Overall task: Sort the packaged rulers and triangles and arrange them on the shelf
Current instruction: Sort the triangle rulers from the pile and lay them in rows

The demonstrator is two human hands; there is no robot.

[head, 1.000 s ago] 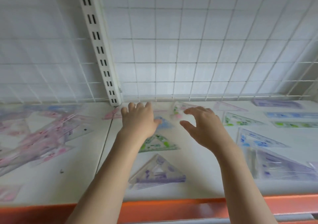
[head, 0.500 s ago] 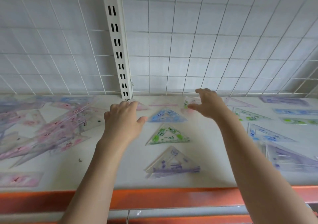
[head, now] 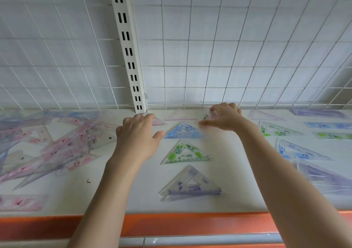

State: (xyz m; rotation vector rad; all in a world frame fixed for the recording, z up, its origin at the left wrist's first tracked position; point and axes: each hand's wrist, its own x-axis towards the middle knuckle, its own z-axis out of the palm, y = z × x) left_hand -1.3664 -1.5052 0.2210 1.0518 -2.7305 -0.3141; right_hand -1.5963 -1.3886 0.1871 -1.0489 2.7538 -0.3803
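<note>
Head view, looking down on a white shelf (head: 236, 188) with an orange front edge (head: 171, 224) and a white wire grid (head: 209, 57) behind it. A slotted white upright (head: 129, 53) standing at the back, left of centre.

Left hand (head: 139, 133) reaching forward over the shelf, palm down, fingers (head: 131, 121) loosely bent, thumb spread to the right; holding nothing. Fingertips close to a pink triangle (head: 158, 121) at the back of the shelf; contact cannot be told.

Right hand (head: 224, 117) stretched further back, almost at the grid, fingers curled down onto a clear packaged triangle with green and pink print (head: 206, 115), thumb pointing left. A real grip or only a touch: cannot be told, the hand is blurred.

Between the two arms, three packaged triangles lying flat in a column, apart from each other: a blue triangle (head: 183, 130) furthest back, just beside the right thumb; a green triangle (head: 184, 153) in the middle; a purple triangle (head: 190, 185) nearest to the front edge. A pale pink triangle (head: 180, 115) behind the blue one.

On the left part of the shelf, a disordered pile of pink packaged rulers and triangles (head: 62, 144), overlapping one another, and a single pink ruler (head: 21, 202) near the front edge.

On the right part, sorted pieces lying apart: a green long triangle (head: 278, 130), a blue long triangle (head: 299, 150), a purple long triangle (head: 323, 177), and at the far right a purple ruler (head: 316, 113), a blue ruler (head: 327, 125) and a green ruler (head: 333, 135).
</note>
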